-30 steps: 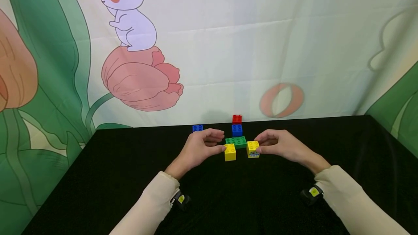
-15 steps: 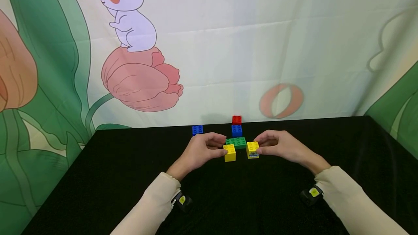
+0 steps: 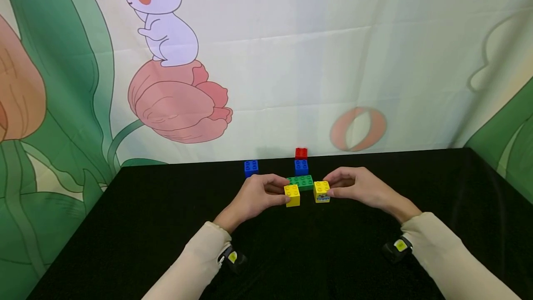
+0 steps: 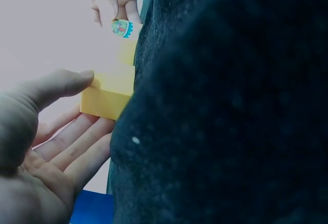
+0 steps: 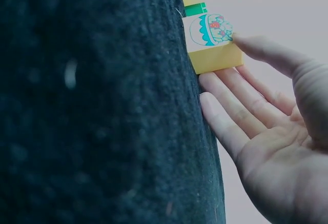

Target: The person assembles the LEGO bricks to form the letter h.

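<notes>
In the head view my left hand [image 3: 257, 196] pinches a plain yellow toy building brick [image 3: 292, 196], thumb on the near side and fingers on the far side. The left wrist view shows the same yellow brick [image 4: 105, 98] between thumb and fingertips. To its right, my right hand [image 3: 361, 188] pinches another yellow brick [image 3: 321, 191] that bears a printed picture. That picture of a bowl-like shape faces up in the right wrist view, on the printed brick [image 5: 212, 37]. A gap separates the two yellow bricks. Just behind them lies a longer green brick [image 3: 301, 182].
Behind the green brick stand a blue brick [image 3: 301, 167] and a red brick [image 3: 301, 153] in a line toward the back edge. A second blue brick [image 3: 251, 167] is behind my left hand. Black cloth [image 3: 291, 253] covers the table; a printed curtain [image 3: 283, 59] hangs behind it.
My left hand has shifted slightly right and toward me, its thumb reaching farther across the plain yellow brick's near face. My right hand keeps its hold on the printed brick.
</notes>
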Demonstrator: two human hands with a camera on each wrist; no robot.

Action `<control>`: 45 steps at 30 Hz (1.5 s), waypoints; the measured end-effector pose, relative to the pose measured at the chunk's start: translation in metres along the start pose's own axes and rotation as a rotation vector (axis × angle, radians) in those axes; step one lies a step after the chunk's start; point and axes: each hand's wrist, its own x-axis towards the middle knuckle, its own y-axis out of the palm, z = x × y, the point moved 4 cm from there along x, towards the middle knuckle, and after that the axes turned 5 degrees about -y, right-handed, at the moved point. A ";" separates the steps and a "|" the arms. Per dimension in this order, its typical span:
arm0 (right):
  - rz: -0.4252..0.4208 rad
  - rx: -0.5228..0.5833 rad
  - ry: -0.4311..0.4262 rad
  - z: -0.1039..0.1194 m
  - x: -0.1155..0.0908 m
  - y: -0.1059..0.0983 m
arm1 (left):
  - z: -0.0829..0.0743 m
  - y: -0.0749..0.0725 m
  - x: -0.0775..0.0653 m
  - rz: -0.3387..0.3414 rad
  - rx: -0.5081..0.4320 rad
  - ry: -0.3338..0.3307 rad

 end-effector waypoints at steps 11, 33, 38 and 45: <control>-0.011 -0.007 0.013 -0.001 0.000 0.000 | -0.001 0.000 -0.001 -0.033 0.000 0.025; 0.016 0.050 0.012 -0.001 -0.001 0.000 | -0.026 -0.009 0.000 -0.119 0.035 0.107; 0.014 0.054 0.014 -0.002 -0.001 -0.001 | -0.035 -0.007 0.005 -0.125 0.047 0.089; 0.016 0.057 0.008 -0.002 -0.001 0.000 | -0.046 0.000 0.013 -0.109 0.041 0.110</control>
